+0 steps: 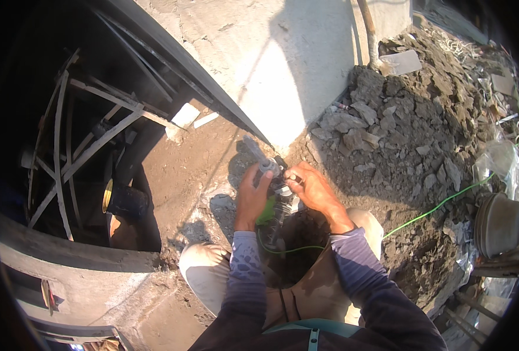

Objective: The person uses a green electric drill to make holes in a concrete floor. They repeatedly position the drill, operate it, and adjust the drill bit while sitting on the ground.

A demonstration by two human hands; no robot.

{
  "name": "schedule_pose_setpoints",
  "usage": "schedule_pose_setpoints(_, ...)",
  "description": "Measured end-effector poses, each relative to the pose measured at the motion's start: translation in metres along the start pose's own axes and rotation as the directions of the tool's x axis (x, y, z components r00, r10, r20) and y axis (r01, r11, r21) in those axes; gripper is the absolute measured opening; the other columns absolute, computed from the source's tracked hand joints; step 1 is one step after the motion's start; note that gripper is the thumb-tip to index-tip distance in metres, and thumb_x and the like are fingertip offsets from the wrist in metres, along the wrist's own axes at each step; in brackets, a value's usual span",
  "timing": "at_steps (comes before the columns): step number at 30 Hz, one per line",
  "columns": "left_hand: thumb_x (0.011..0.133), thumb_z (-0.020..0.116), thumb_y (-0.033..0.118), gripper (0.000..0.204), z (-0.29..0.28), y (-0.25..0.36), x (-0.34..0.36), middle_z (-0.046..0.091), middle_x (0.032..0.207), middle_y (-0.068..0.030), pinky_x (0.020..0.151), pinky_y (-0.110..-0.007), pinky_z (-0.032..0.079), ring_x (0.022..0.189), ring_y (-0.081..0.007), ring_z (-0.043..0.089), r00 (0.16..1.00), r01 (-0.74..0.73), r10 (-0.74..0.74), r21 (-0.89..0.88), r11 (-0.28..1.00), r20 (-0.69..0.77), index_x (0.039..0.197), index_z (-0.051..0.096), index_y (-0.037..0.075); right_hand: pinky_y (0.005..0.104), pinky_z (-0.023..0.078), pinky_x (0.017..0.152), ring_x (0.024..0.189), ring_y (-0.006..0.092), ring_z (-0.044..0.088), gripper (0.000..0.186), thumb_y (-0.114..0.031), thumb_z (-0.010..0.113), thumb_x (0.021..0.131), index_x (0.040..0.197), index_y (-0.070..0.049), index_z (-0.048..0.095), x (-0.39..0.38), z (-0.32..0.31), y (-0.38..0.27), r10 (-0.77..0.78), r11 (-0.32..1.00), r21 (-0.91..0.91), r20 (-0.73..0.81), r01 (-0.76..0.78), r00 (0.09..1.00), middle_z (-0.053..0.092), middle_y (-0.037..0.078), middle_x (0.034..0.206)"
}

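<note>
Between my knees is a dusty corded power tool (281,212) with a dark and silvery body and a green part. A grey, flat-looking bit (253,147) points away from me at its far end. My left hand (252,196) is closed around the grey collar at the base of the bit, thumb on top. Close beside it, my right hand (313,188) has its fingertips pinched together at the collar's right side. What those fingertips hold is too small to make out. A green cord (294,250) loops below the tool and passes off to the right.
A pale concrete wall corner (283,111) stands just ahead. Broken soil and rubble (388,134) pile up at the right, with stacked bowl-like pans (499,225) beyond. At the left, wooden poles (66,152) and a dark bucket (128,200) lie in a shaded hollow.
</note>
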State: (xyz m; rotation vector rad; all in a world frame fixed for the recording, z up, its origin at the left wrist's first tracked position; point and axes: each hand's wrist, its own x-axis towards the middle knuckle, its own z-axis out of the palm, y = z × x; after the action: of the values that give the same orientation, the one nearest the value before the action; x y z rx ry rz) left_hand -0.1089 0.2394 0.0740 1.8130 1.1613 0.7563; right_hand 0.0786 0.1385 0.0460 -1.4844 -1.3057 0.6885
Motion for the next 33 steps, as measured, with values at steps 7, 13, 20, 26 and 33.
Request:
schedule_pose_setpoints(7, 0.105, 0.072, 0.038, 0.061, 0.004, 0.002, -0.001, 0.063, 0.154, -0.0234, 0.121, -0.043, 0.044, 0.144, -0.0365, 0.059, 1.0, 0.011, -0.011, -0.001, 1.0, -0.001, 0.15, 0.063, -0.001, 0.0477, 0.055, 0.09, 0.106, 0.0381, 0.069, 0.021, -0.017, 0.077, 0.101, 0.119, -0.008, 0.07, -0.002, -0.006, -0.002, 0.021, 1.0, 0.017, -0.002, -0.021, 1.0, 0.068, 0.013, 0.111)
schedule_pose_setpoints(13, 0.106, 0.072, 0.039, 0.06, 0.006, -0.004, 0.002, 0.064, 0.151, -0.0235, 0.12, -0.044, 0.045, 0.142, -0.0366, 0.06, 0.999, 0.049, -0.049, -0.022, 0.999, -0.004, 0.149, 0.064, -0.001, 0.049, 0.054, 0.086, 0.101, 0.0392, 0.069, 0.018, -0.018, 0.075, 0.1, 0.115, -0.009, 0.069, -0.001, -0.005, -0.01, 0.015, 1.0, -0.015, -0.04, -0.016, 0.999, 0.069, 0.014, 0.106)
schedule_pose_setpoints(20, 0.107, 0.069, 0.048, 0.066, -0.016, 0.024, -0.008, 0.066, 0.15, -0.0255, 0.121, -0.044, 0.044, 0.143, -0.0368, 0.06, 0.997, -0.081, 0.078, 0.11, 0.991, 0.028, 0.151, 0.061, -0.001, 0.0484, 0.054, 0.079, 0.09, 0.0398, 0.07, 0.02, -0.015, 0.081, 0.093, 0.104, -0.005, 0.068, 0.0, 0.007, -0.033, 0.016, 0.996, -0.084, -0.087, -0.023, 0.996, 0.071, 0.016, 0.095)
schedule_pose_setpoints(26, 0.11, 0.063, 0.055, 0.077, 0.003, 0.001, -0.006, 0.055, 0.161, -0.0293, 0.127, -0.044, 0.038, 0.154, -0.0382, 0.05, 0.993, -0.091, 0.087, 0.052, 0.995, 0.081, 0.157, 0.053, -0.006, 0.0521, 0.052, 0.088, 0.098, 0.0478, 0.067, 0.013, -0.003, 0.073, 0.094, 0.106, 0.0, 0.067, -0.007, 0.009, -0.008, -0.108, 0.98, -0.182, -0.127, 0.084, 0.986, 0.068, 0.023, 0.102)
schedule_pose_setpoints(33, 0.111, 0.063, 0.053, 0.076, 0.003, 0.006, -0.007, 0.06, 0.157, -0.0266, 0.123, -0.043, 0.041, 0.146, -0.0354, 0.057, 0.993, -0.105, 0.102, 0.054, 0.993, 0.052, 0.156, 0.053, -0.007, 0.0536, 0.051, 0.087, 0.101, 0.0481, 0.066, 0.016, -0.002, 0.076, 0.093, 0.104, 0.0, 0.065, -0.005, 0.01, -0.001, -0.139, 0.974, -0.199, -0.143, 0.109, 0.98, 0.069, 0.023, 0.107)
